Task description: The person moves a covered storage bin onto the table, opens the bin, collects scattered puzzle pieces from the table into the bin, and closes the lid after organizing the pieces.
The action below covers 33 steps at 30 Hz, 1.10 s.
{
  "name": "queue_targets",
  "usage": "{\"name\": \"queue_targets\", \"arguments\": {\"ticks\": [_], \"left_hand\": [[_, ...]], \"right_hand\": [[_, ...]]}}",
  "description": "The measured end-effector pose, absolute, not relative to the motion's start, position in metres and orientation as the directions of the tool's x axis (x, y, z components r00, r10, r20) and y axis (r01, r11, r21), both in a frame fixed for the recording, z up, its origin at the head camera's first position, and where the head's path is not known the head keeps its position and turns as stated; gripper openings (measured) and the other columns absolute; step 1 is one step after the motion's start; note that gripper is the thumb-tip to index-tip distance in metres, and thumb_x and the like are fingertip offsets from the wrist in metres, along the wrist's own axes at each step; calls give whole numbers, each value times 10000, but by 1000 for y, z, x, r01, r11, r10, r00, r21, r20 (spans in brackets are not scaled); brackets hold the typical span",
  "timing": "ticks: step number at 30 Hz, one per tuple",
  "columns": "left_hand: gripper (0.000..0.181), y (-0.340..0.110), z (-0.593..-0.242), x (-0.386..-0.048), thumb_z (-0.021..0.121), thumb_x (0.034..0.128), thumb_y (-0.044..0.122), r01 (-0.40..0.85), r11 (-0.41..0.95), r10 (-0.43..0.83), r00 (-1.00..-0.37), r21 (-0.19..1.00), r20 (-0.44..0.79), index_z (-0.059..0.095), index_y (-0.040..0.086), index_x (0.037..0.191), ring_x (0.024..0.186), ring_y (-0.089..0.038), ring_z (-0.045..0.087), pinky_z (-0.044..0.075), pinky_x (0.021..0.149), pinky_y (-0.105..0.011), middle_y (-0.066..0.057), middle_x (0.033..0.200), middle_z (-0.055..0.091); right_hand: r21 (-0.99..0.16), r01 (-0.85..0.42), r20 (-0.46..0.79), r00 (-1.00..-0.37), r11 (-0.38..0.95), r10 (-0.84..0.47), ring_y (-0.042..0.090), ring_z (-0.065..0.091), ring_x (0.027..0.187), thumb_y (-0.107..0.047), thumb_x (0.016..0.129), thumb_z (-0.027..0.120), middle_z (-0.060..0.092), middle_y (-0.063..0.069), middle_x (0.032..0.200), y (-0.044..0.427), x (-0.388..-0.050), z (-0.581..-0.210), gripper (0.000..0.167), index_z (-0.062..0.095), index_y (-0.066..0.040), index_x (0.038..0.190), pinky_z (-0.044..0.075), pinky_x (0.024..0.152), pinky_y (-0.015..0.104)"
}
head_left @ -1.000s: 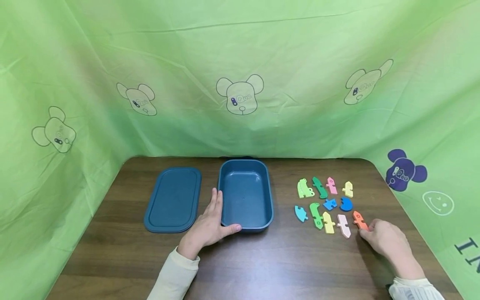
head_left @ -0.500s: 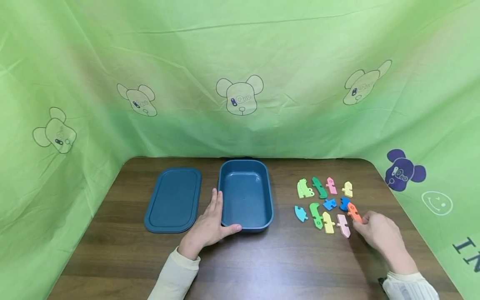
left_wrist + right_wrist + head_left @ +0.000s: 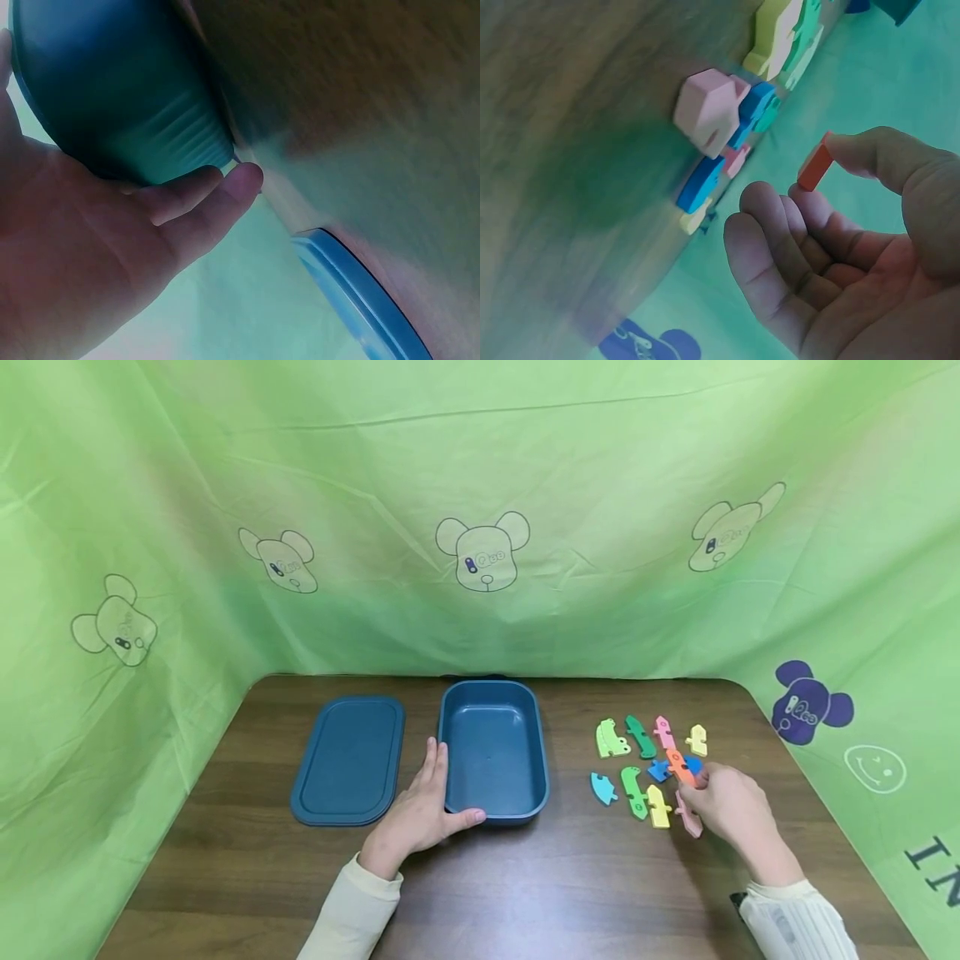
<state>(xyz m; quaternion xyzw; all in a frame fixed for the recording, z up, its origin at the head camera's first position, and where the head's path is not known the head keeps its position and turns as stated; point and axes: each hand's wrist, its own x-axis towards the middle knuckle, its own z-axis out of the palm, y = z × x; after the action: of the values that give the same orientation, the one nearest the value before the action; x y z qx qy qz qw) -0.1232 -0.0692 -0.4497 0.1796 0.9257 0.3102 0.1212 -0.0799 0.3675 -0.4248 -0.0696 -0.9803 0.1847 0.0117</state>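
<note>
Between thumb and index finger my right hand point(image 3: 735, 806) pinches an orange puzzle piece point(image 3: 678, 767). In the right wrist view the orange piece point(image 3: 816, 166) is off the table, with the other fingers loosely bent. Below it in the head view lie a pale pink piece point(image 3: 688, 818) and two blue pieces, partly covered. My left hand point(image 3: 416, 814) rests against the left side and near corner of a dark blue box point(image 3: 491, 752), fingers straight and thumb at the near rim. The left wrist view shows those fingers along the box's wall point(image 3: 150, 112).
A dark blue lid point(image 3: 348, 760) lies flat left of the box. Several coloured puzzle pieces lie spread at the right, among them a light green one point(image 3: 611, 739), a light blue one point(image 3: 602, 788) and a yellow one point(image 3: 657, 807). Green printed cloth point(image 3: 480, 627) hangs behind the table.
My right hand has lifted the orange piece and carried it leftward and slightly away, over the blue and pink pieces. My left hand stays against the box.
</note>
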Motion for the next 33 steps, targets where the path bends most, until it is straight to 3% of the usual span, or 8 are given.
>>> {"name": "queue_targets", "arguments": {"ticks": [13,18,26,33], "left_hand": [[1165,-69,-450,-123,691,877,629,254,745,409,-905,616,-121,-19,84,1624,1481,-422,190,291,1121,-575,-107,1680,-113],[1164,-69,-450,-124,689,879,629,251,739,408,-905,625,-118,-20,88,1626,1479,-430,190,282,1122,-586,-98,1680,-120],[1174,-69,-450,-124,687,873,641,247,740,406,-905,625,-123,-33,99,1624,1478,-433,192,279,1126,-580,-51,1671,-156],[1172,-69,-452,-124,689,873,638,250,737,407,-906,628,-116,-26,94,1626,1472,-450,201,288,1119,-585,-82,1678,-133]], "right_hand": [[-389,70,-11,-997,919,71,199,573,652,-239,899,677,603,-31,638,346,-100,-417,224,618,-26,863,419,626,421],[-392,21,43,-998,920,41,210,492,639,-190,875,687,549,13,691,339,-109,-416,204,604,-4,872,378,593,389],[-425,-51,146,-989,904,12,246,523,699,-137,825,687,588,90,809,325,-121,-411,161,635,3,888,399,619,394],[-470,-93,173,-985,878,-12,327,572,837,-91,827,672,606,147,909,307,-133,-404,156,630,16,934,426,683,400]]}}
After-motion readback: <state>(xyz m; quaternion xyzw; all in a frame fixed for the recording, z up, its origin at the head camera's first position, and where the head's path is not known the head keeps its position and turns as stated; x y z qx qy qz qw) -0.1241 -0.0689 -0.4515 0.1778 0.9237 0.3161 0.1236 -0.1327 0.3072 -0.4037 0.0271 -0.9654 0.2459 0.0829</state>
